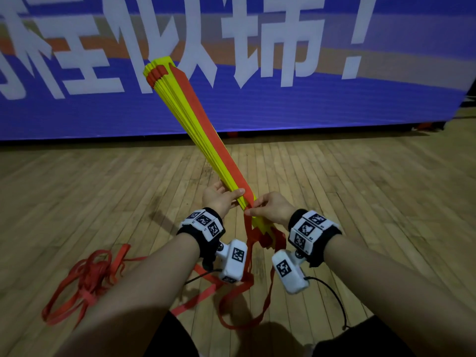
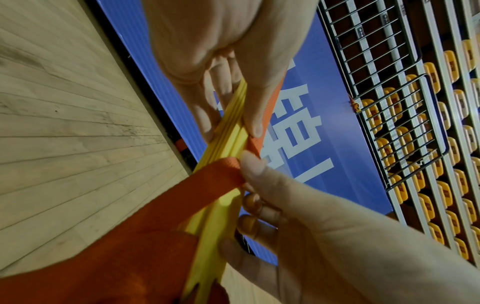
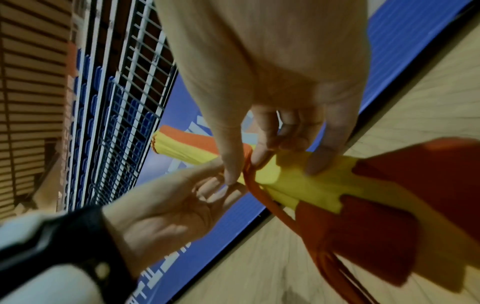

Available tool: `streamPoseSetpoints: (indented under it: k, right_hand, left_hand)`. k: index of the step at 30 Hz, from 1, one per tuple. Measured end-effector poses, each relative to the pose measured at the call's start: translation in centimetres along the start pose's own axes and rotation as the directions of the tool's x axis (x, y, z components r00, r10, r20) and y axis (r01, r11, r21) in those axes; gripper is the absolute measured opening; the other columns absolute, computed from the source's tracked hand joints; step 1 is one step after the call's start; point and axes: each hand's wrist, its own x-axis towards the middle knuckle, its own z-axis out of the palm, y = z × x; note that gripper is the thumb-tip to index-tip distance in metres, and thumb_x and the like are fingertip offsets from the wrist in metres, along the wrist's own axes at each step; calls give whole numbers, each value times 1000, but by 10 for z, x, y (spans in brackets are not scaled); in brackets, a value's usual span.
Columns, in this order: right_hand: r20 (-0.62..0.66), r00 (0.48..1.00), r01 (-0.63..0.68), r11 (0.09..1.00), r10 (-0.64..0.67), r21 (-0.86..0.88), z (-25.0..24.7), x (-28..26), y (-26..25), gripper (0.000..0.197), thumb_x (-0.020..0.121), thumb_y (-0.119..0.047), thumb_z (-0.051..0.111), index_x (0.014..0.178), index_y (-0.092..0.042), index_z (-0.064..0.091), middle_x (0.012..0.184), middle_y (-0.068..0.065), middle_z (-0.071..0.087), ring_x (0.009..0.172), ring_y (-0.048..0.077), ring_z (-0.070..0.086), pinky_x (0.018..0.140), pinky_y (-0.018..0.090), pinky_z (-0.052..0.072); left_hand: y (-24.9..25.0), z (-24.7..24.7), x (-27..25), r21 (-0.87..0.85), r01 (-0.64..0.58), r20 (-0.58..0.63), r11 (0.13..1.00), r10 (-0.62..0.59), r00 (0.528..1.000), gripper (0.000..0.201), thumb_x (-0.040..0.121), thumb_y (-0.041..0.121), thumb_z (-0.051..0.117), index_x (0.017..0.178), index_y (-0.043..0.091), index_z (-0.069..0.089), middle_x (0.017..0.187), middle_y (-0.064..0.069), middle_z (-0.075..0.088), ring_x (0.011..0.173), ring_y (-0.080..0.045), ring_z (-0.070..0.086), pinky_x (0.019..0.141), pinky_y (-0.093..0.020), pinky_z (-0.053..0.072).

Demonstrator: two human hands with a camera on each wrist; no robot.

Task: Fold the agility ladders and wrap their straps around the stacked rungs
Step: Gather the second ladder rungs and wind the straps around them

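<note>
Stacked yellow rungs (image 1: 195, 130) slanting from centre frame to upper left, off the wooden floor (image 1: 360, 181); gripped near the lower end by left hand (image 1: 219, 199), thumb on top, fingers curled beneath; orange strap (image 1: 248, 222) pinched against the stack by right hand (image 1: 270, 207); loose strap loops (image 1: 87, 279) heaped lower left; blue banner (image 1: 283, 106) across the top.

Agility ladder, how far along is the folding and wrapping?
Done: the yellow rungs are stacked. In hand: the left hand grips the stack while the right hand pinches the orange strap across it. Left: winding the loose strap on the floor.
</note>
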Motion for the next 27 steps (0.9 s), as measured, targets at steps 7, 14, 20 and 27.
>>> streamPoseSetpoints:
  k: [7,14,20,27]
  right_hand:
    - [-65,998,25,997,-21,67,5,5,1,20,85,-10,63,69,-14,50,69,6,57,65,18,55,66,33,46]
    - [240,965,-57,815,-103,577,0,-7,1,17,95,-4,48,81,-11,44,94,17,70,84,23,70,78,35,55]
    - [431,899,-188,828,-70,528,-4,-12,3,5,95,-12,54,100,-10,53,113,7,68,92,20,69,74,29,59]
    - [505,857,-223,813,-99,538,-9,-5,7,25,101,-26,40,115,-9,51,121,13,63,103,22,64,85,38,54]
  left_hand:
    - [-2,-3,7,64,-52,-38,997,55,998,47,79,-2,72,124,0,56,112,-16,68,96,-27,68,70,-32,58]
    - [-2,-2,9,80,-85,-41,993,88,995,47,78,-1,74,121,5,59,109,-12,69,97,-24,67,81,-38,57]
    - [-5,-8,12,89,-129,-90,988,137,986,43,75,1,76,114,7,59,112,-13,68,102,-25,66,89,-46,55]
    - [-4,-9,15,53,-136,-90,989,140,986,49,76,0,75,121,8,57,115,-14,67,105,-26,65,90,-46,54]
